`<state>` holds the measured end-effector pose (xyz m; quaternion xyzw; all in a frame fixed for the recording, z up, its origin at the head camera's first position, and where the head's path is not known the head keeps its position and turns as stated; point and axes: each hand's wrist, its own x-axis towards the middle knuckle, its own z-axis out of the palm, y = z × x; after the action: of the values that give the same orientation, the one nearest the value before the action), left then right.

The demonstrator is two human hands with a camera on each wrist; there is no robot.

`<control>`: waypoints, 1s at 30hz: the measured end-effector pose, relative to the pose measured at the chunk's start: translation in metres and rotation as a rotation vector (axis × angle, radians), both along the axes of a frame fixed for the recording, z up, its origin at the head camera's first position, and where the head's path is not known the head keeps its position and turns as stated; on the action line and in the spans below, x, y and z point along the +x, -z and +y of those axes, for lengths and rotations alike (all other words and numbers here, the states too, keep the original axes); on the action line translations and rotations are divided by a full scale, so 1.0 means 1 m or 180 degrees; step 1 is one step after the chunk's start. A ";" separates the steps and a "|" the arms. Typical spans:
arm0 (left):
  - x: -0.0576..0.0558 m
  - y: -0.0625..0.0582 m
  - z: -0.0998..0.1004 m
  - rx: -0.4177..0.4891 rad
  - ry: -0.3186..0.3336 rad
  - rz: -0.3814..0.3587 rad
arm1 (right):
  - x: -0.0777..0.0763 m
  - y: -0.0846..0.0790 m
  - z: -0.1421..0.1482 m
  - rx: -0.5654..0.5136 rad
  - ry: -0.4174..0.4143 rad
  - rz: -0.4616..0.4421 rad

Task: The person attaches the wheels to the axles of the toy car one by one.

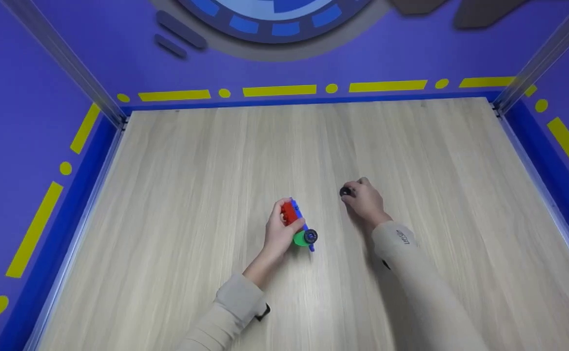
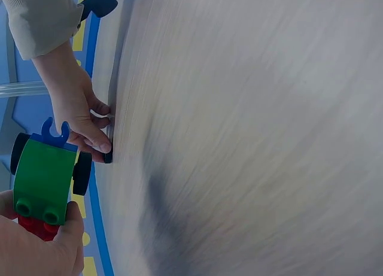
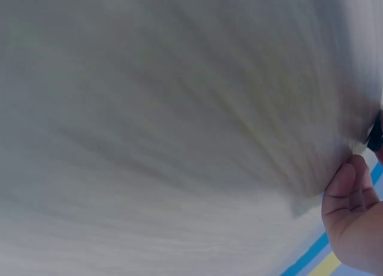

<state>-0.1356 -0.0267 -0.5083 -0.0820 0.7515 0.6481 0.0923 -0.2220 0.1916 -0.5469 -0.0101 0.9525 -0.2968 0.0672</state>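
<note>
My left hand [image 1: 275, 236] grips a toy car built of bricks, with red bricks [image 1: 289, 213] on a blue base and a round black wheel [image 1: 310, 236] at its near end. The left wrist view shows its green curved brick [image 2: 45, 174], a blue hook [image 2: 55, 134] and black wheels on both sides. Farther forward and to the right, my right hand [image 1: 368, 201] pinches a small black wheel [image 1: 345, 191] between thumb and fingers, close over the tabletop. Only part of this wheel [image 3: 376, 135] shows at the edge of the right wrist view.
Both hands are over a pale wood-grain table [image 1: 206, 161]. Blue-purple panels with yellow dashes [image 1: 279, 91] enclose its back and sides, and metal posts [image 1: 77, 68] stand in the back corners.
</note>
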 end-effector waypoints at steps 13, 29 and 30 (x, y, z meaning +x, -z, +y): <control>0.000 0.000 0.000 -0.0003 0.0004 0.0026 | 0.003 0.001 0.003 -0.0207 -0.0022 0.0163; 0.001 -0.003 -0.001 0.0005 -0.0006 -0.0010 | 0.005 -0.016 0.002 -0.0792 -0.0024 0.0015; 0.001 -0.003 0.000 -0.0005 -0.0007 -0.0009 | 0.006 -0.018 0.001 -0.0803 -0.0038 0.0035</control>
<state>-0.1350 -0.0272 -0.5053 -0.0838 0.7518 0.6475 0.0925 -0.2161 0.1930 -0.5290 -0.0258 0.9079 -0.4138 0.0620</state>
